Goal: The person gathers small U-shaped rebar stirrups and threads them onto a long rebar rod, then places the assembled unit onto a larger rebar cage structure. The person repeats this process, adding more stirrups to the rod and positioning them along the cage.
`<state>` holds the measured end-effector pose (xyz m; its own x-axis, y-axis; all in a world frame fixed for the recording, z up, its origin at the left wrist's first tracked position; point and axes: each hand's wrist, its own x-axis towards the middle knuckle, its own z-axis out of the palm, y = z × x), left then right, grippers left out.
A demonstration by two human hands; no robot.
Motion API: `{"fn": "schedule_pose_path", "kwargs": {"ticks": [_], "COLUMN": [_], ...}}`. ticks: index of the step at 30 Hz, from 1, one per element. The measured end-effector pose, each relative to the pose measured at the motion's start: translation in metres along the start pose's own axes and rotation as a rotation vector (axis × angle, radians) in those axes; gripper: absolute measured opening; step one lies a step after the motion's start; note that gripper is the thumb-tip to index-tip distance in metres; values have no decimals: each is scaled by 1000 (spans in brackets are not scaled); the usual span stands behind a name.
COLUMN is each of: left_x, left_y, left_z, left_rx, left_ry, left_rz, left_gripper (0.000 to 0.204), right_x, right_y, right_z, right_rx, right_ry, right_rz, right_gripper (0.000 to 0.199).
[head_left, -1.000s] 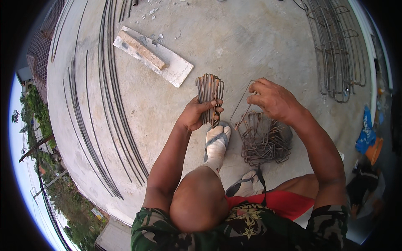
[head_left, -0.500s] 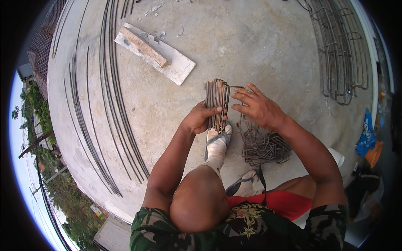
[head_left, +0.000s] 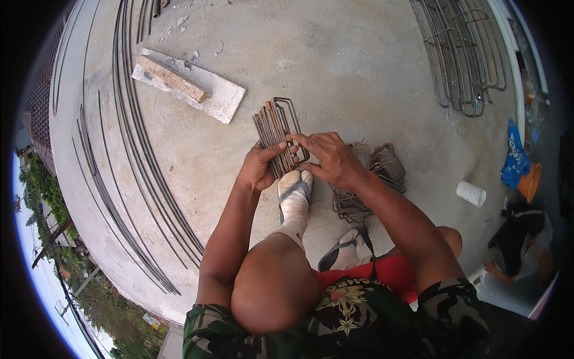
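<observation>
A bundle of rusty rectangular rebar stirrups (head_left: 267, 124) stands tilted above my sandalled foot. My left hand (head_left: 258, 166) is closed round its lower left part, thumb across the front. My right hand (head_left: 332, 157) is at the bundle's right side, with thumb and index finger closed on the outermost stirrup (head_left: 292, 113). That stirrup sits slightly apart from the packed ones at the top. On the floor beyond my right wrist lies a pile of similar stirrups (head_left: 344, 203), partly covered by my forearm.
Long steel bars (head_left: 128, 119) lie on the concrete at left. A whitish board (head_left: 224, 99) with a wooden block (head_left: 173, 78) lies ahead. Tied rebar cages (head_left: 460, 60) are at far right. A white cylinder (head_left: 471, 194), blue cloth (head_left: 514, 157) and another person (head_left: 520, 239) are at right.
My right hand has brought a stirrup in against the bundle, its fingers going from spread to closed. The bundle now leans left. The whole view has shifted, showing more of the right side.
</observation>
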<state>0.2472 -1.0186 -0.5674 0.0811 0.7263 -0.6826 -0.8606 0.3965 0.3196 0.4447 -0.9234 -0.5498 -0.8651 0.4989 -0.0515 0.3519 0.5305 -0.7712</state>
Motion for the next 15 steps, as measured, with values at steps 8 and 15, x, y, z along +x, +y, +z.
{"fn": "schedule_pose_path", "kwargs": {"ticks": [8,15], "left_x": [5,3], "left_y": [0,-5], "left_z": [-1,-6], "left_rx": [305,281], "left_ry": [63,66], "left_rz": [21,1], "left_gripper": [27,30], "right_x": [-71,-81], "right_y": [134,107], "right_z": [-32,11], "right_rx": [-161,-401], "right_ry": [-145,-240], "right_rz": [963,1045], "right_gripper": [49,54]}}
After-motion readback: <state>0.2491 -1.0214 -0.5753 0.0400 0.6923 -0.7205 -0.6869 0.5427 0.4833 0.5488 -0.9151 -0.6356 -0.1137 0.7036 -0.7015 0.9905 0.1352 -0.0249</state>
